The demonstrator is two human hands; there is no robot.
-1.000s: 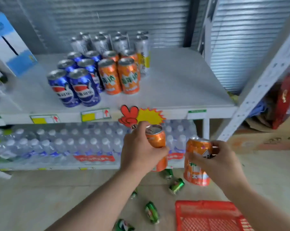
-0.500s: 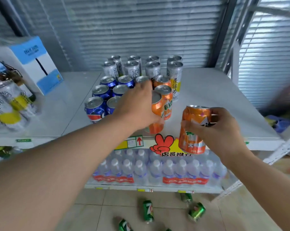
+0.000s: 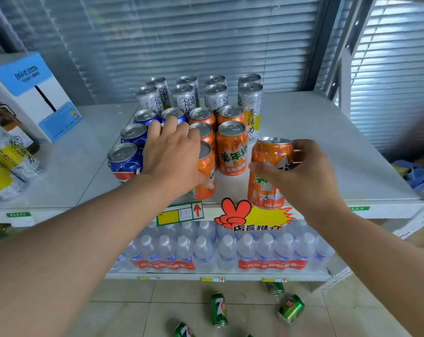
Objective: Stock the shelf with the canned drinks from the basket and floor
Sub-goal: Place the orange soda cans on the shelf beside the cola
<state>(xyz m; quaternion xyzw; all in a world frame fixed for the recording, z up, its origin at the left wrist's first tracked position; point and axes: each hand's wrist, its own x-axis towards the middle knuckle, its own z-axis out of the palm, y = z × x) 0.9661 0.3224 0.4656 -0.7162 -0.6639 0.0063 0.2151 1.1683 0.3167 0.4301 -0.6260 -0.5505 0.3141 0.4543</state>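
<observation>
My left hand (image 3: 174, 156) grips an orange can (image 3: 205, 177) that stands at the front edge of the white shelf (image 3: 327, 147), in front of the other orange cans (image 3: 231, 148). My right hand (image 3: 303, 171) holds a second orange can (image 3: 267, 176) upright at the shelf's front edge, to the right of the orange row. Blue cans (image 3: 124, 161) stand left of the orange ones, tall silver cans (image 3: 184, 97) behind. Green cans (image 3: 218, 309) lie on the tiled floor below. The basket is out of view.
A blue and white box (image 3: 33, 93) stands at the shelf's left, with wrapped silver-yellow cans (image 3: 6, 164) in front of it. Packs of water bottles (image 3: 218, 249) fill the lower shelf. A slanted metal upright (image 3: 415, 220) is at the right.
Both hands rose from below the shelf to its front edge. The left hand's orange can now stands in front of the orange row, and the right hand's can came level with the shelf front.
</observation>
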